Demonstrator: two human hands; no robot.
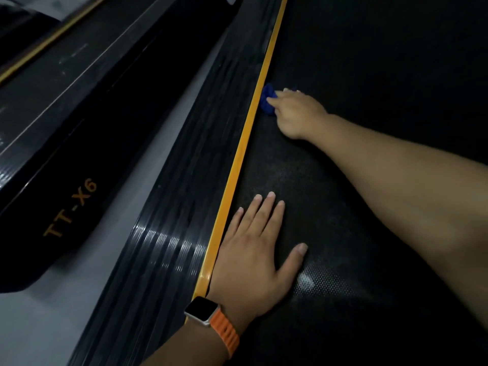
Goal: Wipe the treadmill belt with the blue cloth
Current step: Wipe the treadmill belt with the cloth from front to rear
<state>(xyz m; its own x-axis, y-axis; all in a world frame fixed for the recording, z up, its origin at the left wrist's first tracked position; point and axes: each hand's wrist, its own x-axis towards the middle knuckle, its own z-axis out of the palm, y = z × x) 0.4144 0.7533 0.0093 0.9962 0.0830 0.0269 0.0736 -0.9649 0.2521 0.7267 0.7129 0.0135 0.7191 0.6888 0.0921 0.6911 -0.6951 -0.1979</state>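
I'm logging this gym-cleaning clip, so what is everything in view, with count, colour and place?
treadmill belt: one, black and textured, fills the right of the view
edge strip: one, yellow, along the belt's left edge
side rail: one, black and ribbed, left of the strip
blue cloth: one, blue, bunched on the belt against the strip
neighbouring machine: one, black with "TT-X6" lettering, far left
floor: grey, between the two machines
watch: one, pale case with orange strap, on the left wrist
left hand: flat on the belt beside the strip
right hand: fingers hold the cloth, further up the belt
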